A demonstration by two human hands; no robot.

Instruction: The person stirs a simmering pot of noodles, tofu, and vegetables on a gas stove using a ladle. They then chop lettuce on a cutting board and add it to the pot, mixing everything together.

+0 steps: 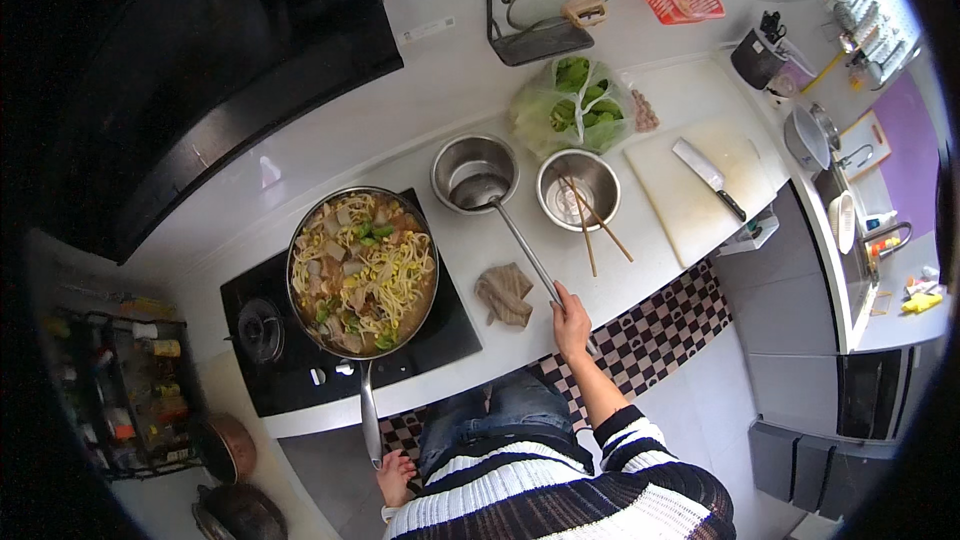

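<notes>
A metal ladle is in my right hand, its bowl resting inside a steel pot-shaped bowl on the counter. My left hand is near the end of the metal handle of a large pan; its fingers are bent, with nothing seen in them. The pan stands on the black cooktop and holds bean sprouts, meat, pale chunks and green pieces in broth. A second steel bowl has wooden chopsticks leaning in it. A folded brown cloth lies between cooktop and ladle.
A cleaver lies on a white cutting board at the right. Leafy greens in a plastic bag stand behind the bowls. The range hood hangs at the upper left. A spice rack and more pans are at the left.
</notes>
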